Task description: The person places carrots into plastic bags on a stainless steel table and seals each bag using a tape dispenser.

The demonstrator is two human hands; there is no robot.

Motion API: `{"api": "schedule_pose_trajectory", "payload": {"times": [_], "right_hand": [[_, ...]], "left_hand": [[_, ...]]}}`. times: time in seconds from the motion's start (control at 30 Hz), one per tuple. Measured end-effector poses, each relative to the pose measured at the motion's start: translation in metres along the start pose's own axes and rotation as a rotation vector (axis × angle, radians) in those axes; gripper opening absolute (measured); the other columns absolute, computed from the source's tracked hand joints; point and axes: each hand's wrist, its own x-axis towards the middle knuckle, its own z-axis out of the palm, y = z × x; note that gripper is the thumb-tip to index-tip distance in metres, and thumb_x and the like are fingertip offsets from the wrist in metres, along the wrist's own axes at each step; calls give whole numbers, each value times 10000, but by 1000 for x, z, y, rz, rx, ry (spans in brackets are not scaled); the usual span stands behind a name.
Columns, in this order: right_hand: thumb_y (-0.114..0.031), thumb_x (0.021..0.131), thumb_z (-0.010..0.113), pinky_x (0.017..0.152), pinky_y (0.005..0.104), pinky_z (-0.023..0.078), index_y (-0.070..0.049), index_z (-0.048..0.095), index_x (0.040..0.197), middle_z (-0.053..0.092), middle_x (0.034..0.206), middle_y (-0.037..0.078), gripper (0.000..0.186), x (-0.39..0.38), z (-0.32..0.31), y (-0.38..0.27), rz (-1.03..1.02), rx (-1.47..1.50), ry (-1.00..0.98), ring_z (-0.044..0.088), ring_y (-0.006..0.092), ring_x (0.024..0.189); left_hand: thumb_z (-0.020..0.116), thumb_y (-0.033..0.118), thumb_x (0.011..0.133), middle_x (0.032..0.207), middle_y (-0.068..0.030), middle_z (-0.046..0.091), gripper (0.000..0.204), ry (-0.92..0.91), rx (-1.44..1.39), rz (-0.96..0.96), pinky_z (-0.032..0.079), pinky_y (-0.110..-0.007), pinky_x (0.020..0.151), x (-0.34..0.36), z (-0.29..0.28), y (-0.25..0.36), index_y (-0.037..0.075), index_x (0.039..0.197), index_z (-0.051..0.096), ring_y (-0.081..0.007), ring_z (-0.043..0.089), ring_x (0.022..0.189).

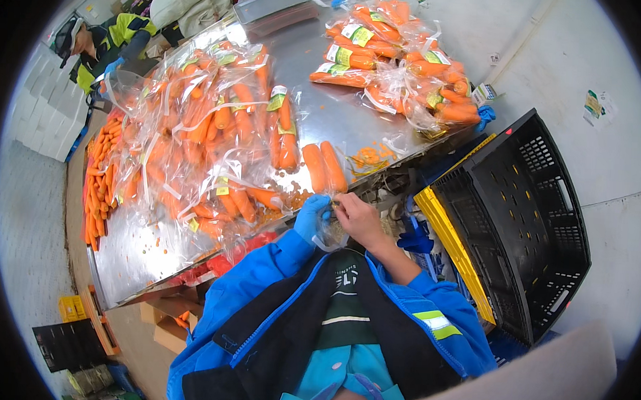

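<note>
Steel table, carrots everywhere. Nearest, at its front edge: gloved left hand and bare right hand pinched together on a clear bag (empty, seemingly). Just beyond the fingers, two loose carrots, long axes pointing away, equally near both hands. Farther left, heaped bagged carrots; far right, a black crate.

Steel worktable runs diagonally across a pale grey floor. Black perforated crate stands at its right end — stacked white crates on the far left.
</note>
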Motion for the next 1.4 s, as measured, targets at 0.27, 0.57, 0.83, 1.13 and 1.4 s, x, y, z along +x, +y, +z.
{"api": "schedule_pose_trajectory", "payload": {"times": [0.27, 0.57, 0.83, 1.13, 1.4], "right_hand": [[-125, 795, 589, 465, 309, 427, -23, 515, 788, 514, 600, 94, 126, -11, 20, 19, 1057, 1065, -201, 537, 217, 505], [-103, 778, 596, 529, 354, 447, -19, 522, 798, 546, 703, 115, 114, -10, 20, -6, 87, -60, 56, 570, 295, 619], [-443, 873, 470, 526, 266, 463, -65, 536, 899, 582, 731, 44, 384, 9, 17, 17, 1248, 1272, -103, 581, 146, 640], [-161, 791, 601, 572, 270, 497, -37, 481, 1090, 581, 895, 56, 345, 149, -34, 80, 620, 1221, 377, 575, 149, 673], [-211, 812, 589, 576, 328, 477, 11, 364, 1206, 593, 870, 98, 506, 303, -128, 244, 246, 346, 648, 593, 215, 650]], "left_hand": [[524, 100, 850, 690, -24, 523, 54, -22, 89, 8, 394, -210, 510, -12, 13, 5, 86, 799, 520, -103, 461, 567], [541, 103, 838, 685, -21, 524, 54, -49, 181, 56, 392, -224, 498, 4, -12, 0, 71, 797, 530, -99, 465, 567], [583, 156, 844, 727, -35, 544, 105, -52, 164, 69, 417, -235, 512, 3, 10, 4, 61, 845, 536, -109, 484, 565], [450, 275, 921, 1149, -56, 520, 360, -212, 578, 149, 431, -268, 809, 39, 78, 45, 65, 1211, 480, -132, 532, 936], [642, 165, 760, 1168, -167, 466, 432, 155, 1354, 812, 392, -352, 889, 72, 20, 71, 71, 1162, 515, -300, 445, 1104]]}}
